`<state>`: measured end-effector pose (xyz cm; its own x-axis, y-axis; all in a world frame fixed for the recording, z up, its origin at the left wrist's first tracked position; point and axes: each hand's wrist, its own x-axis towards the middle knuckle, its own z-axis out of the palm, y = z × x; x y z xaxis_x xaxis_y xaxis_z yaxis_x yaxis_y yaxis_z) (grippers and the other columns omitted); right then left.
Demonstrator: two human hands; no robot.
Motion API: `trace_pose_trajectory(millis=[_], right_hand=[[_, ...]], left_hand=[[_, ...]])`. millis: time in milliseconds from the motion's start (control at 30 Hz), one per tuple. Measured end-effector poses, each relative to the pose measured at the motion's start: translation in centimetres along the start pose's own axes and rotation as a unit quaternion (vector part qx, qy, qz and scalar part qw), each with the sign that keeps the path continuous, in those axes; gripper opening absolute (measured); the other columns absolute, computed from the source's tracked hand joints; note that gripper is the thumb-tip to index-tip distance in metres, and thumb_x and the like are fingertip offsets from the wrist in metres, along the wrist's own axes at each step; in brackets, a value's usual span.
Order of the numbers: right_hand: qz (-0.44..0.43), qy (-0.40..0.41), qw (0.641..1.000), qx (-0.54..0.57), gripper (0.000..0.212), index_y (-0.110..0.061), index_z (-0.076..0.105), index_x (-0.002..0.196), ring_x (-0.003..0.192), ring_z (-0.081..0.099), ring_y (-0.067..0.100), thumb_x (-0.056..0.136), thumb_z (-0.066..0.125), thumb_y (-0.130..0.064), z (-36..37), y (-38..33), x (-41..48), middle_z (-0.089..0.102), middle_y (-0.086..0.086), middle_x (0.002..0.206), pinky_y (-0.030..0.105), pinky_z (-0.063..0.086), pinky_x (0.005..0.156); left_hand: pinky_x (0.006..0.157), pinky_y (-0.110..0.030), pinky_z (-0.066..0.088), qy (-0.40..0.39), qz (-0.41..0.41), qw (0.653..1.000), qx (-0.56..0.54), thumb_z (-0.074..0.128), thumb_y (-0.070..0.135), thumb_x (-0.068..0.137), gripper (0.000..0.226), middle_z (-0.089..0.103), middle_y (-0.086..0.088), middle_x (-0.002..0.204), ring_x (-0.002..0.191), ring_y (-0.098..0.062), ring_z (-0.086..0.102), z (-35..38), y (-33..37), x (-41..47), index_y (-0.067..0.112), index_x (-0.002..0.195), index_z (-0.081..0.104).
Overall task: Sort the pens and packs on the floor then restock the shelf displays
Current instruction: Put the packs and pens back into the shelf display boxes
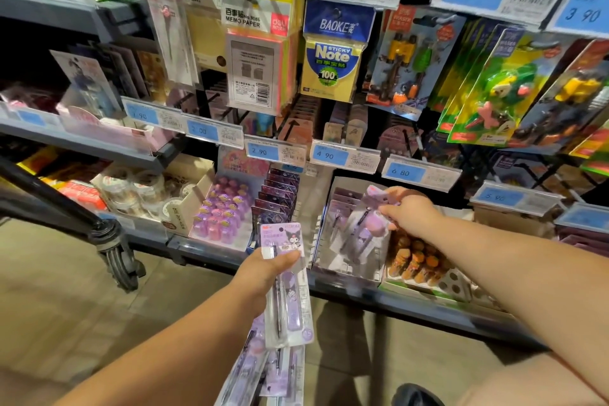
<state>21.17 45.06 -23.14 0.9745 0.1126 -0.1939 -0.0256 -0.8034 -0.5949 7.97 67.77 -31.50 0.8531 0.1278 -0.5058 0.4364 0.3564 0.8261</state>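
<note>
Sorting looks finished for this batch, and the step in hand appears to be restocking. Nearest, short of the clear bin (346, 272) and to its left, the left hand (260, 273) holds a fan of pen packs (290, 303) out over the floor (66, 290). Its grip is closed round them, with the thumb pressed flat across the top pack's card. These are flat see-through blister packs on lilac cards with a dark cartoon figure, each showing a slim pen; more of the same hang below the hand, though I cannot count them. Further on, the right hand (412, 214) reaches over the bin's right side, its grip pinching a single pack (361, 231) by the lilac top edge, so that the pack hangs tilted into the bin. The bin sits on the bottom shelf (428, 306) and already holds matching lilac cards in a row at its back. The next move likely calls for sliding this pack down in line with that row, face forward, then letting go and taking another from the left hand; the slick plastic may slip or lean if dropped carelessly. Left of the bin stands a box of small purple bottles (220, 211), and right of it lie orange tubes (415, 257). Above the bin hang a blue price tag (329, 155) and, higher, a pack of sticky notes (329, 66).
</note>
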Motion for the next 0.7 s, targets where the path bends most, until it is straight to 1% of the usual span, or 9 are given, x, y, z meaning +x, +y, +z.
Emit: trace_pose_trajectory(millis=[33,100,167,200,333,400,500,600,700], right_hand=[[-0.009,0.007,1.0,-0.029,0.03,-0.005,0.057,0.125,0.067,0.052,0.013,0.095,0.058,-0.011,0.4,-0.2,0.2,0.059,0.011,0.102,0.008,0.043,0.051],[-0.018,0.01,0.995,-0.097,0.029,-0.007,0.059,0.123,0.09,0.057,0.02,0.097,0.056,-0.02,1.1,-0.4,0.7,0.061,0.011,0.116,0.02,0.045,0.076],[-0.016,0.0,0.991,-0.134,0.033,-0.01,0.058,0.127,0.108,0.057,0.023,0.098,0.053,-0.026,1.7,-0.7,1.0,0.06,0.01,0.123,0.026,0.045,0.09],[-0.009,-0.008,0.989,-0.145,0.034,-0.012,0.056,0.129,0.11,0.057,0.025,0.099,0.051,-0.027,1.9,-0.8,1.2,0.06,0.01,0.123,0.028,0.045,0.093],[0.029,-0.024,0.982,-0.185,0.033,-0.012,0.059,0.127,0.104,0.06,0.027,0.1,0.047,-0.026,2.7,-1.5,2.1,0.062,0.012,0.117,0.03,0.048,0.089],[0.055,-0.032,0.983,-0.174,0.034,-0.009,0.058,0.128,0.11,0.058,0.026,0.101,0.045,-0.024,3.2,-1.8,2.5,0.06,0.011,0.121,0.026,0.045,0.087],[0.033,-0.033,0.988,-0.149,0.03,-0.007,0.06,0.124,0.115,0.057,0.025,0.1,0.046,-0.017,3.5,-2.2,2.4,0.061,0.01,0.124,0.017,0.045,0.079],[-0.013,-0.036,0.983,-0.177,0.032,-0.011,0.059,0.126,0.119,0.054,0.029,0.1,0.043,-0.019,3.6,-2.8,1.8,0.059,0.011,0.127,0.032,0.042,0.094],[-0.012,-0.044,0.979,-0.197,0.032,-0.009,0.059,0.124,0.117,0.054,0.031,0.101,0.042,-0.021,3.8,-3.1,2.1,0.059,0.013,0.125,0.035,0.041,0.093]], left_hand=[[0.086,-0.036,0.047,0.002,-0.002,1.0,-0.002,0.072,0.012,0.086,0.018,0.074,-0.004,0.101,0.098,-0.02,0.066,0.1,0.1,0.0,0.016,0.103,0.066],[0.073,-0.03,0.047,0.003,0.001,1.0,-0.007,0.071,0.011,0.087,0.015,0.074,-0.003,0.099,0.093,-0.018,0.066,0.1,0.1,0.2,0.016,0.101,0.066],[0.075,-0.031,0.047,0.002,0.002,1.0,-0.008,0.071,0.011,0.087,0.016,0.074,-0.003,0.098,0.094,-0.018,0.067,0.0,0.1,0.4,0.015,0.102,0.066],[0.079,-0.033,0.048,0.001,0.003,1.0,-0.007,0.071,0.01,0.087,0.017,0.074,-0.004,0.099,0.095,-0.019,0.067,-0.1,0.1,0.5,0.015,0.103,0.066],[0.099,-0.043,0.046,0.0,-0.005,1.0,-0.001,0.072,0.012,0.086,0.02,0.075,-0.006,0.102,0.102,-0.026,0.067,-0.6,0.0,0.9,0.014,0.105,0.068],[0.101,-0.046,0.046,-0.002,-0.01,1.0,0.002,0.072,0.013,0.086,0.022,0.075,-0.007,0.101,0.102,-0.028,0.068,-0.9,0.1,1.0,0.013,0.107,0.068],[0.1,-0.043,0.047,-0.006,-0.004,1.0,0.004,0.072,0.012,0.086,0.023,0.076,-0.006,0.1,0.101,-0.025,0.069,-1.2,0.1,1.3,0.011,0.109,0.068],[0.1,-0.041,0.046,-0.012,0.004,1.0,0.0,0.071,0.012,0.086,0.022,0.076,-0.005,0.102,0.103,-0.025,0.068,-1.6,0.1,1.5,0.013,0.108,0.069],[0.093,-0.037,0.049,-0.017,0.005,1.0,0.001,0.07,0.012,0.086,0.019,0.076,-0.004,0.101,0.101,-0.023,0.069,-1.8,0.2,1.7,0.014,0.106,0.069]])
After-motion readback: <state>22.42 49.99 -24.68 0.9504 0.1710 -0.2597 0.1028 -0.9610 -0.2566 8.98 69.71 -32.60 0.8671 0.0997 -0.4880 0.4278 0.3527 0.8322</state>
